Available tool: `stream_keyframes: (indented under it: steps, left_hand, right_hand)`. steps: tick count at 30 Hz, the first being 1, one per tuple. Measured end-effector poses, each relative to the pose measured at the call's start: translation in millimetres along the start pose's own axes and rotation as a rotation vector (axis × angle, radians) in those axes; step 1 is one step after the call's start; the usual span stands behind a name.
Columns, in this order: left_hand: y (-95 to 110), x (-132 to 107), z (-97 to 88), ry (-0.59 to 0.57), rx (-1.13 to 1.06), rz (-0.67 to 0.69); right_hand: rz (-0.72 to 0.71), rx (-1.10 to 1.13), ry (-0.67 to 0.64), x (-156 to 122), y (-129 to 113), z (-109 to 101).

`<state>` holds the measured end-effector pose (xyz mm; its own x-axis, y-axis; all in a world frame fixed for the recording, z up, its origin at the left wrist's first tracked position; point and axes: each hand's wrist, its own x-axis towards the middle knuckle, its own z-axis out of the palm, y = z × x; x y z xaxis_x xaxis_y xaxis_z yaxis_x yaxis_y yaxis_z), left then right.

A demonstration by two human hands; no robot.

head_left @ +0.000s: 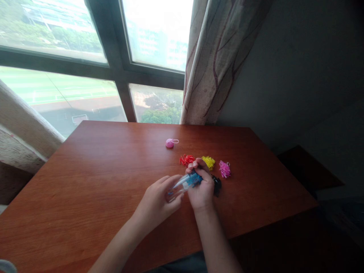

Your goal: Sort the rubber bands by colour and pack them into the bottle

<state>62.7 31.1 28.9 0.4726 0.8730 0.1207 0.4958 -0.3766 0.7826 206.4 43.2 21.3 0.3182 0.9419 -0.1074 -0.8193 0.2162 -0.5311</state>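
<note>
My left hand (160, 201) is closed around the base end of a clear plastic bottle (178, 188), which tilts up to the right. At its other end, my right hand (201, 189) curls palm up around the bottle's mouth. Small blue bands (193, 179) bunch there; whether they lie inside the bottle or in the palm is hard to tell. Just beyond my hands lie piles of small red bands (187, 160), yellow bands (209, 162) and pink bands (225, 169). A black pile (216, 185) is partly hidden behind my right wrist.
A pink domed cap (170, 143) with a loop rests farther back on the brown wooden table (85, 189). Behind the table stand a window (116, 68) and a patterned curtain (210, 64). The table's right edge slopes toward a dark area.
</note>
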Motion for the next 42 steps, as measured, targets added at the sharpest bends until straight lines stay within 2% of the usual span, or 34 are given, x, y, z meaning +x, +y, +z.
stream_keyframes:
  steps: [8,15,21,27,33,38,42]
  left_hand:
    - [-6,0,4.8,-0.031,-0.053,0.008]
    - [-8,-2,6.0,-0.015,-0.087,0.014]
    - [-10,-2,5.8,-0.005,-0.1,0.031]
    - [-7,-2,2.0,0.024,-0.103,0.082]
    - [-7,-2,2.7,0.045,-0.08,0.094]
    - [-10,-4,2.9,0.043,-0.068,0.099]
    - [-7,-3,1.9,0.037,-0.106,0.105]
  right_hand:
    - [0.079,-0.04,-0.091,-2,-10,-3]
    - [0.069,0.027,-0.101,-5,-13,4]
    - [0.071,-0.027,-0.084,-4,-11,4]
    - [0.101,-0.006,-0.183,-2,-15,1]
    - [0.111,-0.095,-0.248,1,-18,5]
    - [0.2,-0.231,-0.308,4,-23,3]
    - [0.193,-0.178,-0.283,2,-28,6]
